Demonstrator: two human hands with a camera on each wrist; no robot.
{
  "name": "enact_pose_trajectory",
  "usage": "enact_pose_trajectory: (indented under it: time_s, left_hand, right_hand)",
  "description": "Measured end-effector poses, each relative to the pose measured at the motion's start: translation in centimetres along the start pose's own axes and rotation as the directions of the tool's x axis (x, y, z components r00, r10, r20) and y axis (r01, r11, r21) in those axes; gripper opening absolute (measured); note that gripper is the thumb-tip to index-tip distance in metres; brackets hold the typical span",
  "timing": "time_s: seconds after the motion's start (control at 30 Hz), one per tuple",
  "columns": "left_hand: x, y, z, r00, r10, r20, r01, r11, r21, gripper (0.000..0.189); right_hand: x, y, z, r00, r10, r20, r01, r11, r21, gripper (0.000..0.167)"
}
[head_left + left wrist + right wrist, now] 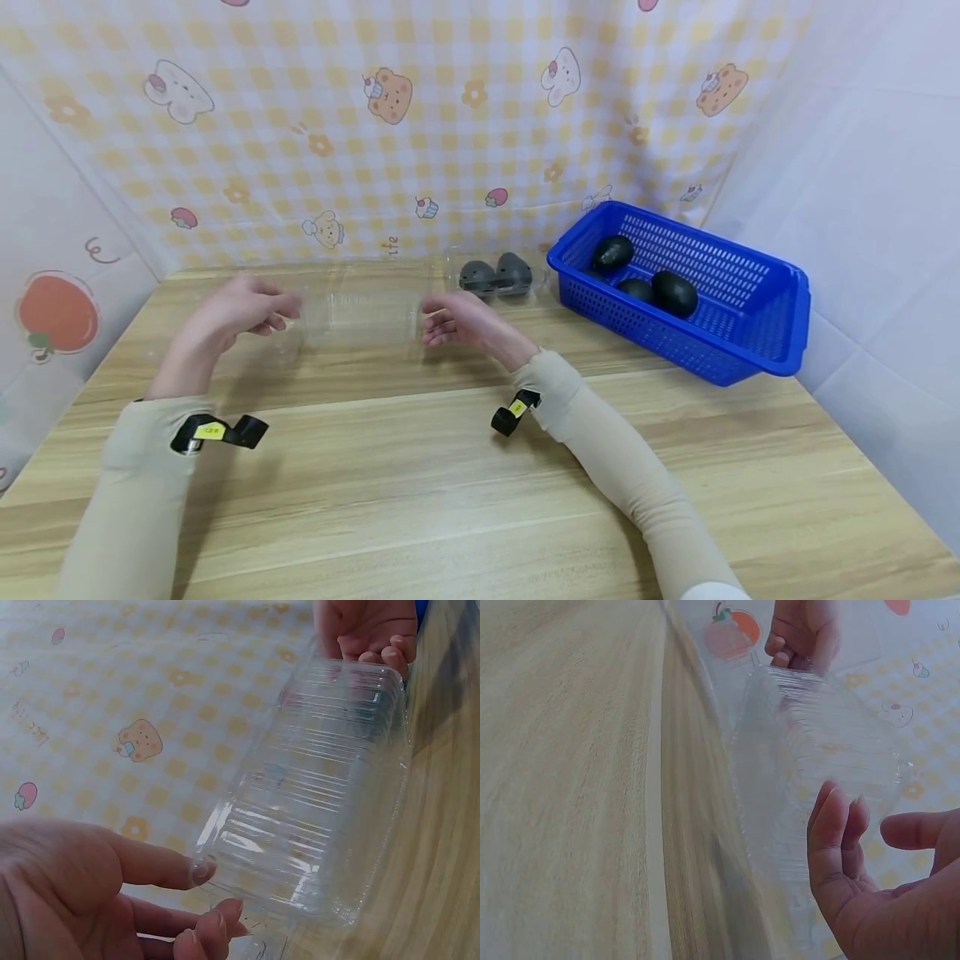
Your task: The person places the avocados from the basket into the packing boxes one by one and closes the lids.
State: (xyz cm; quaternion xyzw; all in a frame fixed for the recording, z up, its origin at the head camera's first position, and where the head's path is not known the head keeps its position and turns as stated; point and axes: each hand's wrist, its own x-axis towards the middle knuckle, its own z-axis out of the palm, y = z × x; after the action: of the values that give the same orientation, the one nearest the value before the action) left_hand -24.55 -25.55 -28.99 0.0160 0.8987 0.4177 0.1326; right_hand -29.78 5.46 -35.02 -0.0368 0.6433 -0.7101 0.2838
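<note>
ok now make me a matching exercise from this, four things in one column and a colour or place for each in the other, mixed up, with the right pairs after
Column one
1. basket
2. ridged clear container
3. backdrop cloth
4. left sleeve

Column two
A. yellow and white checks with cartoon figures
B. beige
C. blue, with dark fruits inside
D. between the left hand and the right hand

Right pairs
1-C
2-D
3-A
4-B
</note>
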Motion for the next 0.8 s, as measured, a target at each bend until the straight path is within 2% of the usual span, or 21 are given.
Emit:
enact_pose_trajectory:
  time_s: [0.17, 0.43, 0.6, 0.8]
  left_hand:
    - [-0.3, -0.5, 0.3, 0.999, -0.011, 0.047, 0.012, 1.0, -0.009, 0.049]
    - [-0.4, -0.7, 1.1, 0.997, 0.027, 0.07, -0.025, 0.999, -0.028, 0.039]
    - [-0.2, -0.5, 1.8, 0.995, 0.021, 0.095, -0.015, 0.998, -0.056, 0.033]
    - [-0.5, -0.1, 2.9, 0.994, 0.002, 0.11, -0.002, 1.0, -0.006, 0.028]
  right_hand:
    - [0.1, 0.4, -0.1, 1.0, -0.009, 0.002, 0.009, 1.0, -0.016, 0.011]
    - [0.0, 0.8, -0.7, 1.0, -0.019, 0.012, 0.019, 0.997, -0.075, 0.014]
    - [-0.5, 1.0, -1.2, 0.999, -0.025, 0.021, 0.027, 0.992, -0.119, 0.021]
    - [-1.1, 1.2, -1.6, 0.999, -0.027, 0.041, 0.033, 0.987, -0.16, 0.021]
